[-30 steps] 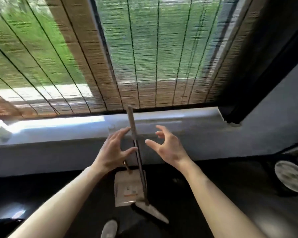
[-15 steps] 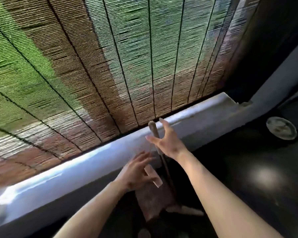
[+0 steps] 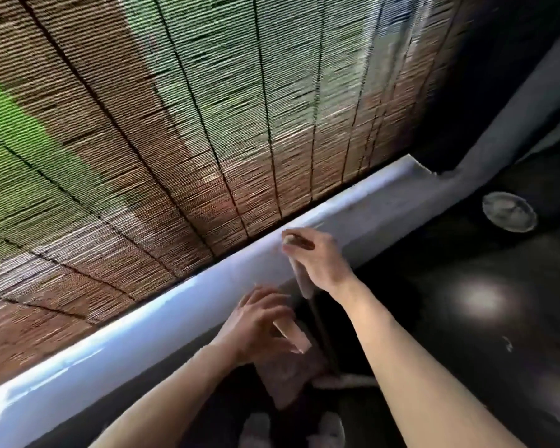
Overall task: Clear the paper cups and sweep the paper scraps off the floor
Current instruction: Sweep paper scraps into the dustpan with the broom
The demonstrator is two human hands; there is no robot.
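A broom stands upright against the low white ledge, its wooden handle (image 3: pixel 301 279) rising from a pale head (image 3: pixel 343 381) on the dark floor. My right hand (image 3: pixel 320 260) grips the top of that handle. Just left of it a brownish dustpan (image 3: pixel 285 379) rests on the floor. My left hand (image 3: pixel 256 324) holds the dustpan's short wooden handle (image 3: pixel 293 334). A small pale paper scrap (image 3: pixel 508 344) lies on the floor to the right. No paper cup shows in view.
A bamboo blind (image 3: pixel 207 124) fills the wall above the white ledge (image 3: pixel 143 337). A round pale lid or dish (image 3: pixel 509 211) sits on the dark floor at the right. My slippered feet (image 3: pixel 256 430) stand at the bottom edge.
My right hand has closed around the broom handle, where before it was open beside it. My left hand has dropped onto the dustpan handle. My view has tilted left.
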